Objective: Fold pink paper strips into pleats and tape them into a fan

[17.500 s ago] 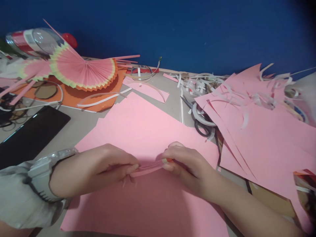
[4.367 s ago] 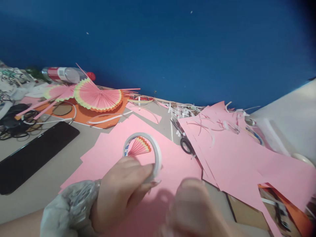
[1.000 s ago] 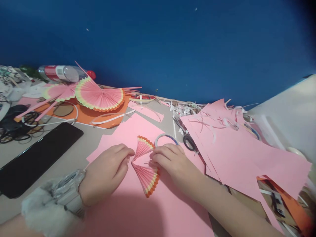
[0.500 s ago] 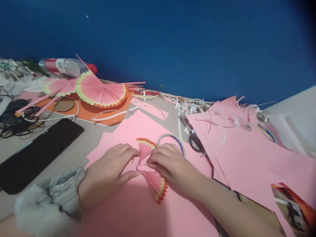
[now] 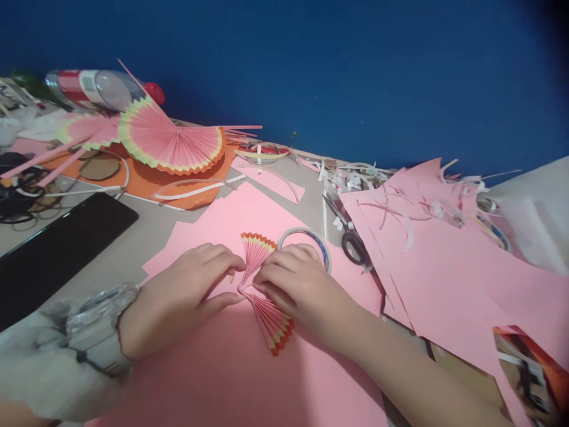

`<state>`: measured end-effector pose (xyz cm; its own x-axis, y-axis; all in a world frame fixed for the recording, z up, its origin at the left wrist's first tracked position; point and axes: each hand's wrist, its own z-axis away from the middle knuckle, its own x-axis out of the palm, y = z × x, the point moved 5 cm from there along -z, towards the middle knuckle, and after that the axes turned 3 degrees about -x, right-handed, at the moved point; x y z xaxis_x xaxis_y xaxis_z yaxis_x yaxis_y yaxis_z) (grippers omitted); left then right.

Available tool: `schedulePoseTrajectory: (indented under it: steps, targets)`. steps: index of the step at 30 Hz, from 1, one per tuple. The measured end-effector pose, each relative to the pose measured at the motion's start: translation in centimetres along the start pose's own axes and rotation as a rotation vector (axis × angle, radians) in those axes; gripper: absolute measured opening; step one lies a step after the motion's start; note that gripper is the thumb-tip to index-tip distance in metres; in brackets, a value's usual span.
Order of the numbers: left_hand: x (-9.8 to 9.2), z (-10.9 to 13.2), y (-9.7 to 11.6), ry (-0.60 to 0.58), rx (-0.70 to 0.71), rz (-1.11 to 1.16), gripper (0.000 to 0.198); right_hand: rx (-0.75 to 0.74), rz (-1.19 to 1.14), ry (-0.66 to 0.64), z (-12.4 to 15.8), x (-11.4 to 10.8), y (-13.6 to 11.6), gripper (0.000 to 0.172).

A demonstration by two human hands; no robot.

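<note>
A pleated pink paper fan [image 5: 272, 320] with yellow and orange zigzag edges is pinched narrow at its middle and spreads out at both ends. My left hand [image 5: 195, 290] holds its narrow middle from the left, thumb and fingertips against the folds. From the right, my right hand [image 5: 302, 284] grips it with curled fingers, which cover part of the pleats. Pink paper sheets [image 5: 213, 367] lie beneath the fan and both hands. A roll of tape [image 5: 326, 252] sits just behind my right hand, partly hidden by it.
Black-handled scissors [image 5: 354, 246] lie right of the tape, beside more pink sheets [image 5: 448, 279] strewn with paper strips. At left are a black phone [image 5: 66, 249], finished pleated fans [image 5: 173, 142] on orange paper [image 5: 204, 196], and a plastic bottle [image 5: 102, 89]. A blue wall [image 5: 311, 71] rises behind.
The view has shifted slightly, so the hands and fan appear a little further left and higher. Both hands keep their hold on the fan, whose shape looks the same.
</note>
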<state>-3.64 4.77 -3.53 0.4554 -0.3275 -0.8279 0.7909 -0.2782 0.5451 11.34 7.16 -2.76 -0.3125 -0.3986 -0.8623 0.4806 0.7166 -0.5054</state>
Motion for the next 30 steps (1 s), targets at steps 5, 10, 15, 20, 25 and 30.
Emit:
schedulePoseTrajectory:
  steps: [5,10,15,20,25,30]
  targets:
    - [-0.02,0.06,0.06,-0.006,0.004,-0.011,0.026,0.011,0.04,0.057,-0.16,-0.09,0.17,0.014]
    - [0.0,0.03,0.13,0.01,0.013,-0.031,0.026,-0.016,0.024,0.038,-0.25,-0.09,0.19,0.014]
    - [0.01,-0.01,0.18,0.005,0.015,-0.033,0.025,-0.034,0.011,0.01,-0.15,0.0,0.23,0.017]
    - [-0.08,-0.01,0.18,0.008,0.031,-0.029,0.023,0.023,-0.054,-0.006,-0.17,-0.02,0.39,0.016]
    - [-0.03,-0.12,0.27,0.026,0.04,-0.03,0.022,0.119,-0.057,0.051,-0.3,-0.07,0.31,0.01]
    - [-0.07,-0.12,0.3,0.02,0.037,-0.034,0.021,0.093,-0.087,-0.006,-0.32,-0.11,0.12,0.012]
